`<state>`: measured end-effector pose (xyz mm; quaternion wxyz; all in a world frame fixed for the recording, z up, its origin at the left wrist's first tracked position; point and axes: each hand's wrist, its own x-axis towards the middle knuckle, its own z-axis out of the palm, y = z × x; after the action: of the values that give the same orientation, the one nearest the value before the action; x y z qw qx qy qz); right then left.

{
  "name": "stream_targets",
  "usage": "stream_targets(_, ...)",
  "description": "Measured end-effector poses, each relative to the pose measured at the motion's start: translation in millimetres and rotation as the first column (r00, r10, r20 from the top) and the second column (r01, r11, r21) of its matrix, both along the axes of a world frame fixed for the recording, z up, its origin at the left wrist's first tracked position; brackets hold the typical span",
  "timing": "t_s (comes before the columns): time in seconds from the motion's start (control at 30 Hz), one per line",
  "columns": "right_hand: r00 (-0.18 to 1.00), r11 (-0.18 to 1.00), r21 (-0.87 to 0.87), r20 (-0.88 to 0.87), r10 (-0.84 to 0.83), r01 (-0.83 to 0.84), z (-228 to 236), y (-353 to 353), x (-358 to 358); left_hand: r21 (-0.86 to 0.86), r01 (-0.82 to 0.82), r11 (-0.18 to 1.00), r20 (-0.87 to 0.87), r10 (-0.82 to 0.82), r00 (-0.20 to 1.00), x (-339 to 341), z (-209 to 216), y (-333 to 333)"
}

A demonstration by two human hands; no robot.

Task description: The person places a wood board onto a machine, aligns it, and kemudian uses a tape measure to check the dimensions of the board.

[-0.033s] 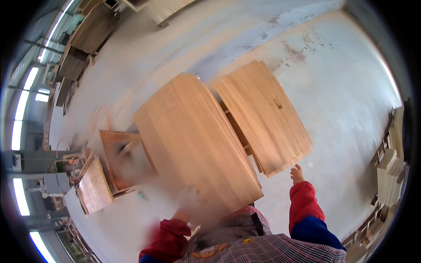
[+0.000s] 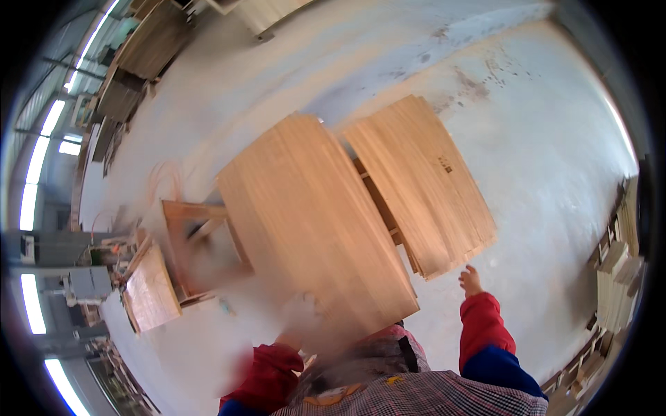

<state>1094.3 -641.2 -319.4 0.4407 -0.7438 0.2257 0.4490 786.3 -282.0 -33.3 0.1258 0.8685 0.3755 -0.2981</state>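
Note:
A wide light-brown wooden panel (image 2: 319,229) lies in front of me, its near edge close to my apron. My left hand (image 2: 300,313) is at the panel's near left edge; it looks pale, perhaps gloved, and a smear over the picture hides its fingers. To the right lies a stack of similar wooden boards (image 2: 423,187), with a gap between it and the panel. My right hand (image 2: 471,280) is held just off the near right corner of that stack, fingers apart and nothing in them.
At the left stand a reddish-brown wooden frame (image 2: 201,243) and a slanted light board (image 2: 151,292). Stacks of panels (image 2: 156,41) line the far left. Pale wood pieces (image 2: 616,288) are piled at the right edge. Stained grey floor (image 2: 548,152) surrounds the boards.
The whole scene has shifted very slightly within the picture. My hands stay almost where they were, the left at the panel and the right by the stack's corner.

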Motion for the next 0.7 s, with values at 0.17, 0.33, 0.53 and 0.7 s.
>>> stream_targets(0.17, 0.884, 0.966, 0.256, -0.442, 0.150, -0.036, 7.2, -36.6, -87.0, 0.046, 0.098, 0.994, 0.258, -0.106, 0.960, -18.5, -3.0, 3.4)
stream_targets(0.33, 0.898, 0.919, 0.290, -0.268, 0.348, -0.269, 130.9, 25.6, -160.0, 0.176, 0.024, 0.984, 0.288, -0.075, 0.955, -29.6, -10.4, 73.0)
stream_targets(0.53, 0.965, 0.872, 0.489, -0.223, 0.137, -0.011, 203.5, 81.4, -218.9, 0.556, -0.044, 0.830, 0.384, -0.210, 0.899, 2.6, -17.5, 254.1)
stream_targets(0.7, 0.983, 0.903, 0.402, -0.156, -0.094, 0.150, 231.1, 115.6, -293.3, 0.606, 0.034, 0.795, 0.229, -0.216, 0.949, 28.0, -23.7, 381.4)
